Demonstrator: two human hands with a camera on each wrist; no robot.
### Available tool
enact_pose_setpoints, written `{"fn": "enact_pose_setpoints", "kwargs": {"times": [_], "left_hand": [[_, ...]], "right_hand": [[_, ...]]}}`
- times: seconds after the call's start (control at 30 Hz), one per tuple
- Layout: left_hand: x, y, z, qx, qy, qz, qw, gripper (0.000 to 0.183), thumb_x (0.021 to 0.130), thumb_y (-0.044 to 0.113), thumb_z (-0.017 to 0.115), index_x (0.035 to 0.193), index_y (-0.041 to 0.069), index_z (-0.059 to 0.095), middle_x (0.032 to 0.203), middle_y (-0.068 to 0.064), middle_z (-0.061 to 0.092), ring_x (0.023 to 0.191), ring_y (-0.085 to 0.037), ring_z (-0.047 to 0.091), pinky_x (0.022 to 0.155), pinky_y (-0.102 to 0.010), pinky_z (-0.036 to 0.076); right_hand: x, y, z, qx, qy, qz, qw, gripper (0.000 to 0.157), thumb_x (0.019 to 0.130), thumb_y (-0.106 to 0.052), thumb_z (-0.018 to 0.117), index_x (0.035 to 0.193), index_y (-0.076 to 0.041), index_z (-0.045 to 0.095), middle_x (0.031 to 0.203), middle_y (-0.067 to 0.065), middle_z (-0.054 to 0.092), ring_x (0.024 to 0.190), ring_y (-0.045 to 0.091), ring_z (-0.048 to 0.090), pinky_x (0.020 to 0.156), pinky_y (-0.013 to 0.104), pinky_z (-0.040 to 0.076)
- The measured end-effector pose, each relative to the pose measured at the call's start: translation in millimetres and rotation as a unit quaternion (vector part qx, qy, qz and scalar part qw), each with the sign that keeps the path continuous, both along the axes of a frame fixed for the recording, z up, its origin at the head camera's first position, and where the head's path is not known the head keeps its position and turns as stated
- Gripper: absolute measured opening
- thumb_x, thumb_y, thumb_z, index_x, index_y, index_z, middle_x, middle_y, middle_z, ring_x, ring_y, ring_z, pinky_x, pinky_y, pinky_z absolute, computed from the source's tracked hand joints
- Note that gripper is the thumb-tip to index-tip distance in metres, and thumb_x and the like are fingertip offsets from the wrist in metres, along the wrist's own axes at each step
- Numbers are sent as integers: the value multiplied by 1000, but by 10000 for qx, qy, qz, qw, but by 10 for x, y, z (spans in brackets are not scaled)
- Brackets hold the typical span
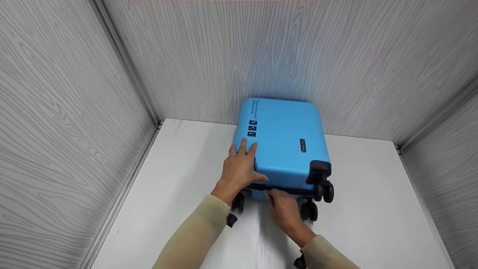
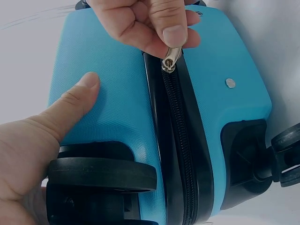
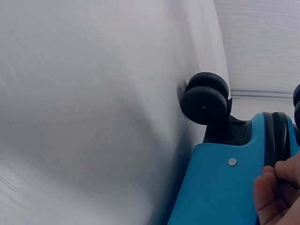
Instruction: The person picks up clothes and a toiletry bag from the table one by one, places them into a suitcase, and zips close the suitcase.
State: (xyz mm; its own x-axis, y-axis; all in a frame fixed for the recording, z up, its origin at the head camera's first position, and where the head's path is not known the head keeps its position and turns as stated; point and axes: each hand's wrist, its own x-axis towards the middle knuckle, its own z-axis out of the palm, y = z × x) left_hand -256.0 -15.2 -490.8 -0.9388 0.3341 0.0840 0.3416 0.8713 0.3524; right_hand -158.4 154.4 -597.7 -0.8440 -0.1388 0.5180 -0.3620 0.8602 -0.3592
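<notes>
A light blue hard-shell suitcase [image 1: 282, 127] lies flat, its wheeled end towards me. My left hand [image 1: 238, 168] rests with spread fingers on its top shell near the left front corner, the thumb along the front edge. Low at that end, my right hand [image 1: 285, 210] pinches a metal zipper pull [image 2: 173, 55] between thumb and curled fingers. The left wrist view shows the black zipper [image 2: 180, 136] with its teeth meshed from the slider down towards the corner. Beyond the slider, the zipper is hidden behind the right hand.
Black double wheels [image 1: 324, 191] stick out at the suitcase's near corners. The suitcase lies on a white tabletop [image 1: 179, 157], its far end close to a grey wood-grain back panel [image 1: 209, 56]. Similar side panels [image 1: 56, 123] rise left and right.
</notes>
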Motion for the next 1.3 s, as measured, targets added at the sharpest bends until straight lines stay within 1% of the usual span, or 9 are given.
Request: {"fn": "enact_pose_setpoints", "kwargs": {"times": [0.1, 0.37, 0.53, 0.83, 1.1, 1.3], "left_hand": [[-2, 3, -1, -1, 7, 3, 10000, 125, 68, 71, 90, 167, 20, 33, 174, -17, 24, 155, -49, 29, 103, -60, 54], [-6, 7, 4, -83, 108, 2, 9999, 126, 66, 73, 90, 166, 20, 36, 173, -18, 27, 153, -49, 32, 96, -59, 58], [-10, 3, 4, -43, 118, -3, 9999, 125, 66, 72, 90, 166, 20, 36, 173, -18, 27, 153, -50, 32, 98, -59, 57], [-13, 7, 5, -39, -14, 0, 10000, 125, 68, 71, 90, 167, 20, 33, 174, -17, 24, 155, -49, 30, 102, -60, 55], [-6, 0, 1, -106, 22, -11, 9999, 126, 68, 73, 89, 167, 21, 33, 174, -17, 24, 155, -49, 30, 101, -59, 55], [3, -2, -11, -76, 108, -7, 9999, 124, 67, 71, 90, 167, 21, 35, 173, -17, 26, 154, -49, 32, 97, -58, 57]], "right_hand": [[-2, 2, -5, 2, 59, 6, 10000, 6, 95, -6, 78, 98, -6, 73, 86, 8, 73, 75, 24, 70, 64, 42, 58], [-9, 13, -42, -42, 259, 88, 9996, 7, 93, -2, 77, 98, -5, 73, 86, 9, 74, 73, 25, 70, 62, 43, 57], [-11, 15, -33, -24, 227, 66, 9997, 7, 94, -3, 77, 99, -6, 74, 88, 10, 74, 75, 25, 71, 63, 42, 58], [3, 21, -13, -42, 116, 56, 9999, 5, 95, -7, 77, 99, -7, 73, 87, 9, 74, 74, 25, 71, 63, 42, 58], [10, 26, -7, -1, 32, 6, 10000, 6, 95, -7, 77, 99, -7, 73, 87, 9, 74, 74, 26, 71, 63, 43, 58], [16, 26, -7, 79, -47, 25, 10000, 6, 95, -7, 77, 100, -6, 73, 89, 9, 74, 76, 25, 71, 64, 43, 58]]}}
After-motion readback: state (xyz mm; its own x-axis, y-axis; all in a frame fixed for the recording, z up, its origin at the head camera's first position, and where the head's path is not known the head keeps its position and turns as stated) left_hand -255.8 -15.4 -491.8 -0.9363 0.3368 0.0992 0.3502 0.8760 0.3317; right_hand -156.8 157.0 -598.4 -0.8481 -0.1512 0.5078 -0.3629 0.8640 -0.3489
